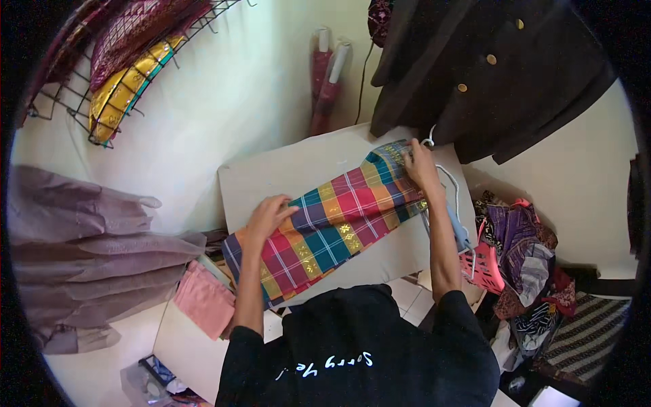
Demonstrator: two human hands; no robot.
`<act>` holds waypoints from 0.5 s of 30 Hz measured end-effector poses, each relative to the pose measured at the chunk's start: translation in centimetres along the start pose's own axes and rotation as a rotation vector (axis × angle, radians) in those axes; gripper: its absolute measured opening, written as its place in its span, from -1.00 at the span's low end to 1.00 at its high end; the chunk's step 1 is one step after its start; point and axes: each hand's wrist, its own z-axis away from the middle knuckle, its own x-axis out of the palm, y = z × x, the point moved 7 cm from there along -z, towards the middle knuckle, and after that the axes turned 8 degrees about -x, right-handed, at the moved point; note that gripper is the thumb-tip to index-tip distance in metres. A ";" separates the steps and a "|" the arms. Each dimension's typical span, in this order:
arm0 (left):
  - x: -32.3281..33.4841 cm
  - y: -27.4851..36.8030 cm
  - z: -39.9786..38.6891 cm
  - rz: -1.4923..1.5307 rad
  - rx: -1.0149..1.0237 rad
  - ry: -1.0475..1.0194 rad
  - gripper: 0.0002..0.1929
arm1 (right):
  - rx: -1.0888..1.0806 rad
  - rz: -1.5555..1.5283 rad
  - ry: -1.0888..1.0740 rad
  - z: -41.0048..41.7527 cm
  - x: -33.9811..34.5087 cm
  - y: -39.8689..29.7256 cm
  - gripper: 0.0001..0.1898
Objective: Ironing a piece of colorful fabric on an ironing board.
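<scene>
A checked cloth garment (325,229) in red, green, orange and purple, with gold motifs, lies lengthwise across a pale covered board (274,173). On its upper left edge rests my left hand (269,216), thumb and fingers apart. My right hand (422,163) touches the gathered upper right end with bent fingers; whether they pinch the fabric is not clear. Beside my right forearm is a blue-grey iron (459,229), partly hidden by the arm. Its white cord (452,178) loops up along the board's right side.
A dark jacket with gold buttons (437,71) hangs over the board's far right corner. To the right, a pink plastic basket (483,267) stands by heaped clothes (524,254). Folded pink cloth (206,300) and mauve hanging fabric (101,254) are left. A wire rack (76,107) juts from the wall.
</scene>
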 end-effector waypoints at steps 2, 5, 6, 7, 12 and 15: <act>2.1 3.3 -2.2 0.007 0.064 -0.038 -0.60 | 0.064 0.174 0.003 0.4 1.7 2.9 -0.54; 5.4 6.5 -5.0 -0.020 0.144 -0.101 -0.55 | 0.274 0.292 -0.090 0.2 2.6 6.4 -0.56; 6.2 7.0 -5.8 0.021 0.118 -0.139 -0.52 | 0.244 0.177 -0.084 0.1 2.2 6.2 -0.58; 7.1 7.9 -6.6 0.065 0.099 -0.178 -0.50 | 0.217 0.067 -0.071 -0.1 1.5 6.3 -0.60; 12.4 11.9 -11.0 0.147 0.197 -0.233 -0.44 | 0.227 -0.149 -0.040 -0.8 -0.3 8.6 -0.68; 13.5 13.5 -13.0 0.142 0.162 -0.338 -0.42 | 0.247 -0.263 -0.022 -1.9 -2.9 5.4 -0.73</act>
